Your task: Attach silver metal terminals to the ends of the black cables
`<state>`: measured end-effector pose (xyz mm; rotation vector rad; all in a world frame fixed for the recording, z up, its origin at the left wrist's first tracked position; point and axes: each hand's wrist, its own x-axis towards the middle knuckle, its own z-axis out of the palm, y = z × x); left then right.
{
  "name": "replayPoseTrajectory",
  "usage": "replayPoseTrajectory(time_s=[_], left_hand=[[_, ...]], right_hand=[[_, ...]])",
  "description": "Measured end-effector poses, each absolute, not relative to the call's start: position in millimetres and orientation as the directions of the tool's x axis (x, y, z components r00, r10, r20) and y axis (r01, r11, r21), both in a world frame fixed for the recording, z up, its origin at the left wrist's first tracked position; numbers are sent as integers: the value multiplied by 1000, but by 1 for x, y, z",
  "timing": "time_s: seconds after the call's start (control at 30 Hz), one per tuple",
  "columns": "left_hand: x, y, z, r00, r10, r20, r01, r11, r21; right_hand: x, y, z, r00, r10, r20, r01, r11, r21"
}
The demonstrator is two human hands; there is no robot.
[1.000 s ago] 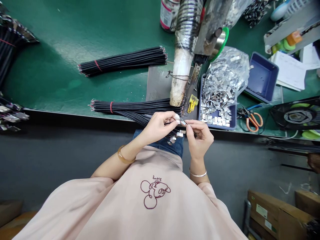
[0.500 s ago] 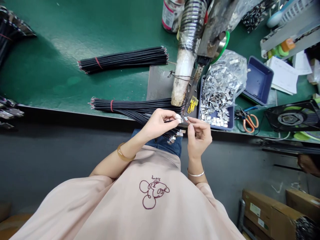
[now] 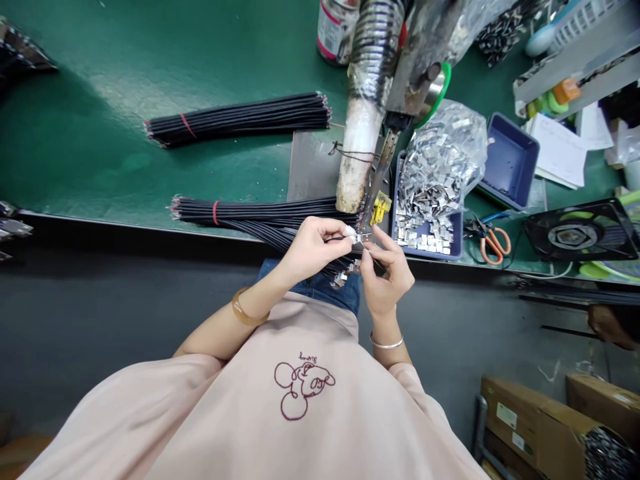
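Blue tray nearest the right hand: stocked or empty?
Stocked: loose metal pieces lie in the blue tray, with a clear bag of more bulging past its rim.

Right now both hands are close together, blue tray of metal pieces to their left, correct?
Wrong side: the head view shows the blue tray of metal pieces to the right of both hands. The left hand and right hand are indeed close together.

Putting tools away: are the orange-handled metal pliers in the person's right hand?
No, the pliers lie on the green tabletop, beside the blue plastic tray of metal pieces.
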<state>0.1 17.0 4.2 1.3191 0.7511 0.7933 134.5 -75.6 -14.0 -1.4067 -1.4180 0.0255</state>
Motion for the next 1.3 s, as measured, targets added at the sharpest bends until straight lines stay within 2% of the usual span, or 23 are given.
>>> replayPoseTrajectory(time_s=[0.1,0.37,0.5,0.97,1.3], left_hand=[[2,17,3,520,853,-29,-71,77,995],[6,17,4,444,895,-42,-82,87,993],[3,18,5,495,867,-52,-74,101,992],[2,18,4,507,861,-43,-85,100,991],[7,18,6,423,906,-28,-107,81,991]], right_hand=[[135,-74,-12,316,746,586,702,232,-674],[134,-68,-8,326,753,571,689,224,-689],[134,-68,-8,337,750,569,682,222,-697],[133,-68,-9,310,731,608,744,212,-634],[133,-63,-3,293,724,624,744,238,-625]])
